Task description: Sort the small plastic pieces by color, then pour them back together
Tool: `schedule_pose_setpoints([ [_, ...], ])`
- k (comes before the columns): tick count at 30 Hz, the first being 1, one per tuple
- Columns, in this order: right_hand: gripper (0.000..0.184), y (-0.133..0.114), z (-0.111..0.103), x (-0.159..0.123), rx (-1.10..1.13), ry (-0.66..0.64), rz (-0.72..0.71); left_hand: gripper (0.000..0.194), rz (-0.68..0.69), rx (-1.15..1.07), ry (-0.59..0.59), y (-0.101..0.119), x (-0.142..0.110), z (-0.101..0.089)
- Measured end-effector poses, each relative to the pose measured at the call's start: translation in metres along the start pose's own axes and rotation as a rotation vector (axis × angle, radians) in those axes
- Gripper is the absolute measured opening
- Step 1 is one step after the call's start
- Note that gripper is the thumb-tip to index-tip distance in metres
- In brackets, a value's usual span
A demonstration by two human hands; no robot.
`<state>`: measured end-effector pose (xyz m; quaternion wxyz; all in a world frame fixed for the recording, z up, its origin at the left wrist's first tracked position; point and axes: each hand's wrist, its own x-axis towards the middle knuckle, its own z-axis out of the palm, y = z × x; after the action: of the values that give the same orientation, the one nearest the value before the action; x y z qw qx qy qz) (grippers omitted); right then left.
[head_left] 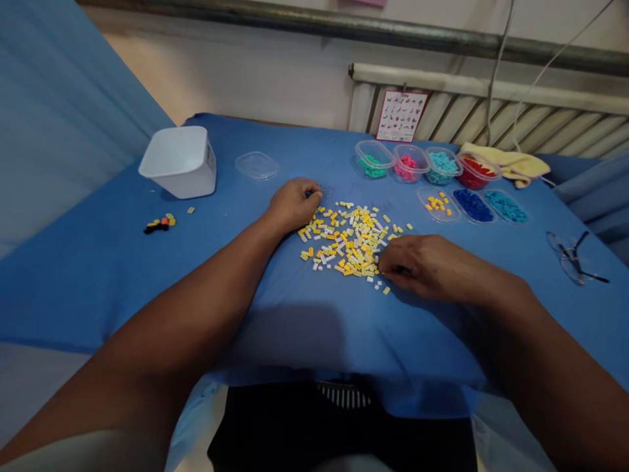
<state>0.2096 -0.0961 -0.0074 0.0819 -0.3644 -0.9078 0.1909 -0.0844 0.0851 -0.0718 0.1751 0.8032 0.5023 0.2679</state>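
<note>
A loose pile of small building bricks [361, 239] in yellow, pale yellow-green and white is spread over the blue cloth. At its upper left edge rests my left hand [295, 202], the fingers curled and the thumb against them; anything inside is hidden. My right hand [423, 265] bends down at the pile's right edge, with its fingertips pressed together among the bricks. Whether a brick sits in that pinch cannot be made out. A few white bricks [377, 284] lie just below the right fingertips.
Clear tubs of green [373, 166], pink [407, 168], light blue [441, 166] and red bricks [476, 173] line the back right. Shallow lids hold orange [438, 204], dark blue [472, 204] and turquoise bricks [506, 206]. Glasses [572, 255] lie right; a white bin [179, 164] stands left.
</note>
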Motion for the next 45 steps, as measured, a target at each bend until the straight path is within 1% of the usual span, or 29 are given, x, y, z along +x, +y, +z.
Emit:
schedule_pose_setpoints([
  [6,0.012,-0.003,0.005,0.003,-0.033,0.009,0.004,0.027,0.025,-0.021,0.009,-0.002,0.001,0.002],
  [8,0.012,-0.005,0.006,0.004,-0.050,0.000,0.021,0.027,0.029,-0.022,0.010,-0.002,0.001,0.002],
  [13,0.012,-0.008,0.005,0.004,-0.007,-0.050,0.027,0.027,0.013,-0.010,-0.003,-0.001,0.000,0.002],
  [18,0.010,-0.008,0.008,0.006,-0.071,-0.042,0.038,0.028,0.019,-0.008,0.005,-0.001,0.001,0.002],
  [23,0.016,-0.008,0.014,0.009,-0.081,-0.053,-0.003,0.028,0.021,-0.004,0.006,0.000,0.001,0.001],
  [26,0.020,-0.007,0.012,0.008,-0.059,-0.053,-0.011,0.028,0.006,-0.005,0.002,0.001,0.000,0.000],
  [28,0.020,-0.002,0.006,0.005,-0.011,0.010,-0.003,0.027,0.007,-0.008,-0.002,0.002,0.000,0.000],
  [30,0.019,0.008,-0.002,-0.001,0.029,0.148,0.065,0.027,0.013,-0.012,-0.006,0.002,0.001,-0.001],
  [32,0.020,0.026,-0.010,-0.009,0.003,0.348,0.221,0.026,0.009,-0.013,-0.008,0.001,0.001,-0.001],
  [34,0.021,0.050,-0.013,-0.018,-0.085,0.551,0.434,0.026,0.006,-0.014,-0.005,0.001,0.002,-0.001],
  [35,0.022,0.063,-0.013,-0.022,-0.127,0.629,0.539,0.027,0.008,-0.014,-0.002,0.000,0.002,-0.001],
  [37,0.024,0.088,-0.011,-0.029,-0.164,0.697,0.694,0.028,0.016,-0.014,0.006,-0.001,0.002,-0.001],
  [38,0.026,0.099,-0.009,-0.031,-0.165,0.715,0.741,0.029,0.025,-0.015,0.008,-0.002,0.002,-0.001],
  [41,0.030,0.124,-0.002,-0.035,-0.152,0.794,0.817,0.030,0.045,-0.020,0.012,-0.003,0.002,0.000],
  [45,0.036,0.137,0.000,-0.037,-0.159,0.914,0.784,0.030,0.037,-0.010,0.009,-0.003,0.003,0.000],
])
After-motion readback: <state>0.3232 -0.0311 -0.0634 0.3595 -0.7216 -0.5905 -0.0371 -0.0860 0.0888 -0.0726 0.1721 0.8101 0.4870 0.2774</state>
